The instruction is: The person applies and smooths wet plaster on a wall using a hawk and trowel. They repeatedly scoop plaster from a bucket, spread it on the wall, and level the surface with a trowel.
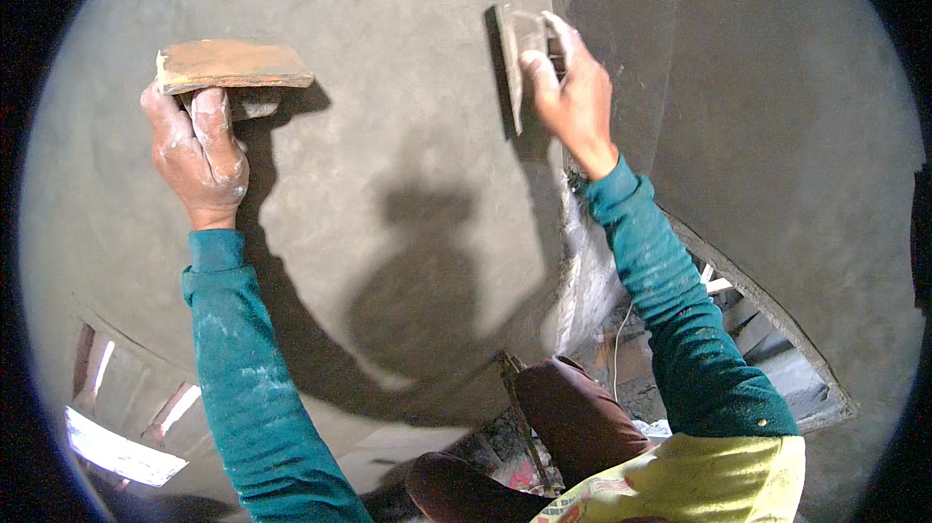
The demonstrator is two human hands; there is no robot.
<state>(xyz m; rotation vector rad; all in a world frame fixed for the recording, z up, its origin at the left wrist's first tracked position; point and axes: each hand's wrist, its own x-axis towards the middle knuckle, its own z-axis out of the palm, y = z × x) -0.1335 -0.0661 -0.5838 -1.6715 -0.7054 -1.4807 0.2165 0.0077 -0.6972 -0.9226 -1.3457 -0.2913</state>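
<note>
Here my right hand [575, 96] is gripping the upright grey plaster trowel [508, 62] near the wall's corner edge; my left hand [197, 154] is clutching the flat wooden board [231, 64].

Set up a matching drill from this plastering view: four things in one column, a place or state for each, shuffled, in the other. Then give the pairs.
Things:
1. left hand
2. right hand
3. wooden board
4. trowel

Places or states:
A. edge-on against the wall near the corner
B. held flat, high on the left
C. smeared with pale plaster, gripping under the board
D. wrapped around the trowel's handle

Pairs: 1-C, 2-D, 3-B, 4-A
</note>
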